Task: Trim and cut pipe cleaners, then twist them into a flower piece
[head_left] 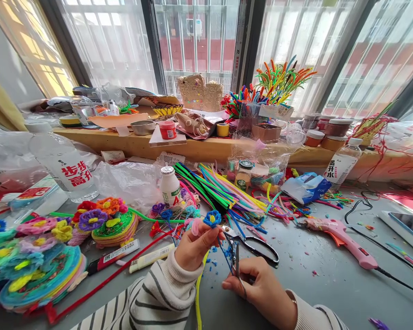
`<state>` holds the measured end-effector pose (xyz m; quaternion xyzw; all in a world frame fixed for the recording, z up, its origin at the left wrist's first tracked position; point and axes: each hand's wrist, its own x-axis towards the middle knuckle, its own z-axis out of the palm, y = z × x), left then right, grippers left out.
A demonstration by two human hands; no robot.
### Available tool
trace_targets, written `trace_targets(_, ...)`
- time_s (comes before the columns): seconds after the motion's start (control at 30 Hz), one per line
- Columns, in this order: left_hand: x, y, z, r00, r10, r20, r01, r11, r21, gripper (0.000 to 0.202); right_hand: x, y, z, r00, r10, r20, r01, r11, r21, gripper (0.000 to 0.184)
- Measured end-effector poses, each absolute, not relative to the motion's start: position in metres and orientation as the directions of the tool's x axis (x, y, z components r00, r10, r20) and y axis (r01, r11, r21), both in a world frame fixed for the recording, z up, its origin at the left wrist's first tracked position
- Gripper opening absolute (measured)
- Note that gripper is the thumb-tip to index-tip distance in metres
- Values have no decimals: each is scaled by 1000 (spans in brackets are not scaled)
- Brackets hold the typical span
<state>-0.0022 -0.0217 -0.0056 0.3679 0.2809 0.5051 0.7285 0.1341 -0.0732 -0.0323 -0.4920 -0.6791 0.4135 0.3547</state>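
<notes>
Blue flower (213, 218), its bloom seemingly complete, was pinched in the fingers (209, 239) of the left hand (194, 250), near centre over the worktop (316, 293); the right hand (263, 284) grasped scissors (237, 265) beside the stem (226, 255), apparently uncut.

So the left hand (197, 243) is covering the underside of the blue flower (212, 218) it's pinching. Honestly can't tell if the scissors (240, 238) touch the stem, their tips get lost right by that grip. Right hand (261, 284) curls some fingers out of sight. Blue scraps (212, 263) just below the pinch? Way too tiny to make out. The yellow strip (198, 300) ducks behind the left cuff, then runs off the bottom edge, same as both sleeves. Far right of the grip, the phone (411, 228) is chopped by the frame; far left, the flower pile (43, 279) is too.
</notes>
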Motion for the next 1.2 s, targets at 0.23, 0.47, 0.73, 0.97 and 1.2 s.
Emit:
trace_targets(0.23, -2, -23, -2, 268, 963, 28, -528, 123, 840, 16, 135, -73, -35, -267, 961, 71, 356, 167, -919, 50)
trace_targets(0.47, -13, -24, 11, 178, 921, 346, -407, -251, 878, 9, 147, -76, -37, -200, 979, 30, 278, 86, -957, 51)
trace_targets(0.73, -27, -21, 16, 284, 794, 538, -252, -480, 841, 6, 175, -84, -39, -19, 998, 53, 383, 56, -922, 38)
trace_targets(0.97, -63, -18, 44, -154, 857, 492, -25, -501, 865, 15, 178, -86, -38, -55, 996, 68, 389, 84, -917, 38)
trace_targets(1.2, -87, -28, 66, -306, 870, 386, 191, -341, 920, 18, 178, -85, -42, -73, 993, 89, 423, 112, -899, 40)
